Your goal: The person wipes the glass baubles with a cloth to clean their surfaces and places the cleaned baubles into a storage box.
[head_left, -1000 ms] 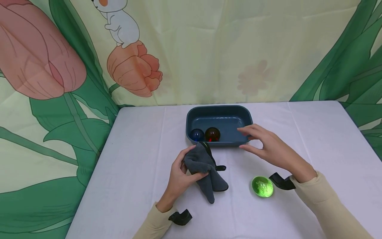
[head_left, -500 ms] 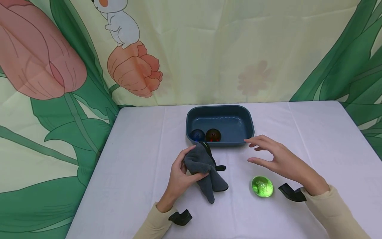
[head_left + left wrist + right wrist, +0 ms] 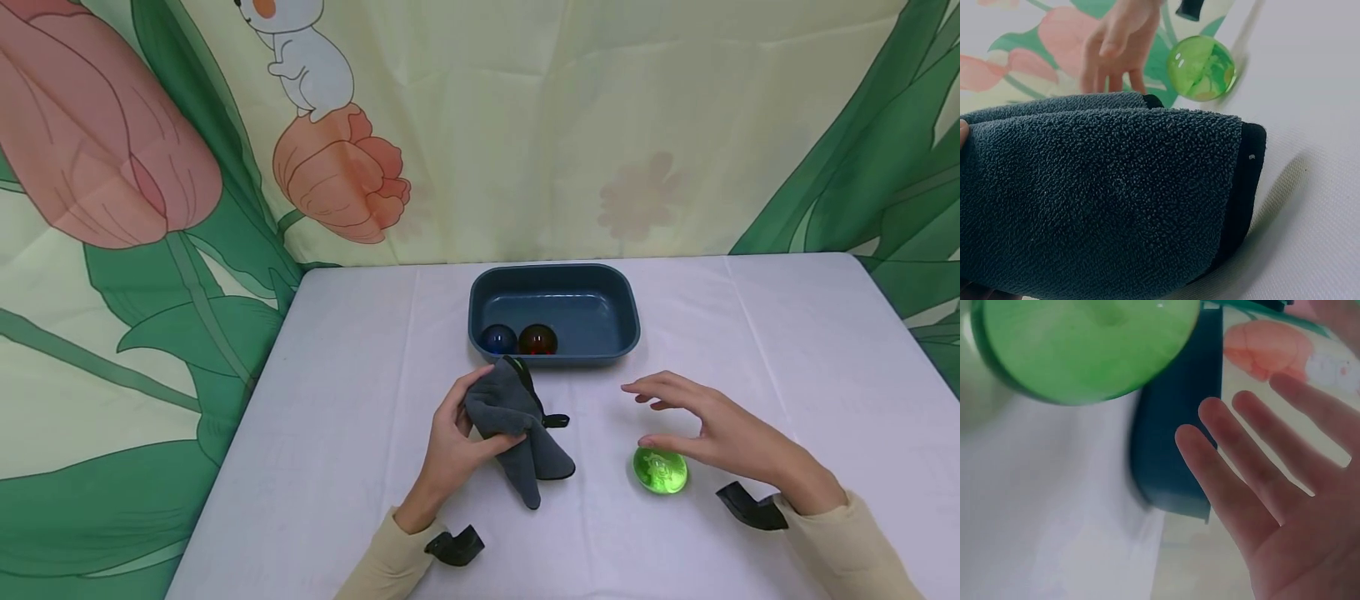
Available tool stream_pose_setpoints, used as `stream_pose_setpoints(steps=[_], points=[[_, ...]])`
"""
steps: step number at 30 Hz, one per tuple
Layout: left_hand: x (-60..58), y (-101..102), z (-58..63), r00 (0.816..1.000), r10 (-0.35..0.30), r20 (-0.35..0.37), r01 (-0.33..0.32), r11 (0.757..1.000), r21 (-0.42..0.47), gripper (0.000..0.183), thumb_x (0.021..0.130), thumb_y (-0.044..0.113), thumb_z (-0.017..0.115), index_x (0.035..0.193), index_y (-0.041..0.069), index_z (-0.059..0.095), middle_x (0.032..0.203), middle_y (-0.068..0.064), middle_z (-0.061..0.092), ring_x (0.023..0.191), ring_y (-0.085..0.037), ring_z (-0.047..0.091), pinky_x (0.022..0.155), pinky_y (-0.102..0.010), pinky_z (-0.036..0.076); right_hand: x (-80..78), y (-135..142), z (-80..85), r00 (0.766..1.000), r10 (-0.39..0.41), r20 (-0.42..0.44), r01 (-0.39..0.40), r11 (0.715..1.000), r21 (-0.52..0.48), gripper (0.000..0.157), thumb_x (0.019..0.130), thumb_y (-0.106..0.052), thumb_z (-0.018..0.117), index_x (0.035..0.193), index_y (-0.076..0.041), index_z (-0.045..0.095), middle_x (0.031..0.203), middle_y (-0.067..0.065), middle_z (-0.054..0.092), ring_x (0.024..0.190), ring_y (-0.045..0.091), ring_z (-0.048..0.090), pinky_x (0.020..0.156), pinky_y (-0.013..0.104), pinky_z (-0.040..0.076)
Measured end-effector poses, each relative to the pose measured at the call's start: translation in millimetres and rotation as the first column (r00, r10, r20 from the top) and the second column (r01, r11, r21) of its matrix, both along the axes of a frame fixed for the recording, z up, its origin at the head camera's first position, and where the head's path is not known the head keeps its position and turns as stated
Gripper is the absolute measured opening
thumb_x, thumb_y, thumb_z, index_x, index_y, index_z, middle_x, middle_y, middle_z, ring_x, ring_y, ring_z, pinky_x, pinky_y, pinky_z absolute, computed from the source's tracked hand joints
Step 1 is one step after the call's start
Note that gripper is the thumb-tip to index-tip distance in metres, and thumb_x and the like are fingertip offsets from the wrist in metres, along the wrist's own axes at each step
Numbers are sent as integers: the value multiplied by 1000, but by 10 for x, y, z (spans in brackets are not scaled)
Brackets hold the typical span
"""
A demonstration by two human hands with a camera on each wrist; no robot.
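My left hand (image 3: 453, 454) grips a folded dark grey cloth (image 3: 501, 407) with black edging and a small black loop, its lower corners hanging down. In the left wrist view the terry pile of the cloth (image 3: 1110, 194) fills much of the picture. To the right, a clear green ball (image 3: 662, 477) rests on the white tablecloth. My right hand (image 3: 723, 433) is held over it with fingers spread and nothing in them; in the head view the thumb overlaps the ball's top edge. From the right wrist, the green ball (image 3: 1085, 344) looms close beside the straight fingers (image 3: 1229, 481).
A dark blue rectangular tray (image 3: 600, 312) stands at the back of the table, just beyond the cloth. In its front left part lie a blue ball (image 3: 498, 338) and a dark red-brown ball (image 3: 537, 339). A printed floral curtain (image 3: 510, 133) hangs behind the table.
My right hand has drawn back from the tray's right front corner, nearer to me and slightly right, to over the green ball. The left hand and cloth have stayed in place.
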State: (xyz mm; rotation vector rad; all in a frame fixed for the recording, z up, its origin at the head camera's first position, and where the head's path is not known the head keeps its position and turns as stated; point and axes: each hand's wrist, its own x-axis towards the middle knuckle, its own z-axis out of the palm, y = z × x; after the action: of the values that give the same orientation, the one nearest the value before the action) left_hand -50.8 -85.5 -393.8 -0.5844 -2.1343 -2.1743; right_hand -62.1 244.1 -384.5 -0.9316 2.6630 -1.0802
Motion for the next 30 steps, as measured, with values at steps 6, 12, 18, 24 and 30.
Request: stream_pose_setpoints(steps=[6,12,18,24,30], points=[[-1,3,-14,1000,0,-10,0,1000,-5,73,69,-8,75,133,-1,40,130,-12,47,114,-27,50,99,-33,40,70,43,-94,998,-31,51,30,999,20,62,72,-41,76,127,-31,49,122,-12,51,104,12,55,83,32,51],[-3,5,-16,1000,2,-14,-2,1000,-1,73,69,-8,74,133,-1,40,130,-12,48,113,-27,50,99,-33,41,129,82,-179,998,-3,57,2,1000,14,67,65,-44,79,124,-27,53,121,-8,54,103,10,54,84,27,49],[-7,-1,-28,1000,-1,-18,1,1000,4,73,70,-8,74,134,-2,40,131,-13,47,115,-27,50,99,-33,41,125,110,-253,996,31,79,-34,999,36,65,65,-41,81,121,-21,57,118,-7,55,99,8,55,82,26,50],[-11,-9,-39,1000,-1,-15,1,1000,9,73,70,-8,74,134,-2,39,131,-13,46,116,-27,49,99,-33,40,121,114,-285,988,23,152,-33,997,63,58,67,-42,79,117,-20,60,112,-10,58,87,2,57,73,24,51],[-12,-9,-42,1000,-1,-13,1,1000,8,73,70,-8,74,134,-2,39,131,-14,46,116,-27,49,99,-33,41,127,117,-297,969,39,244,-55,997,59,54,70,-44,75,116,-20,61,108,-11,60,90,3,54,68,23,52]])
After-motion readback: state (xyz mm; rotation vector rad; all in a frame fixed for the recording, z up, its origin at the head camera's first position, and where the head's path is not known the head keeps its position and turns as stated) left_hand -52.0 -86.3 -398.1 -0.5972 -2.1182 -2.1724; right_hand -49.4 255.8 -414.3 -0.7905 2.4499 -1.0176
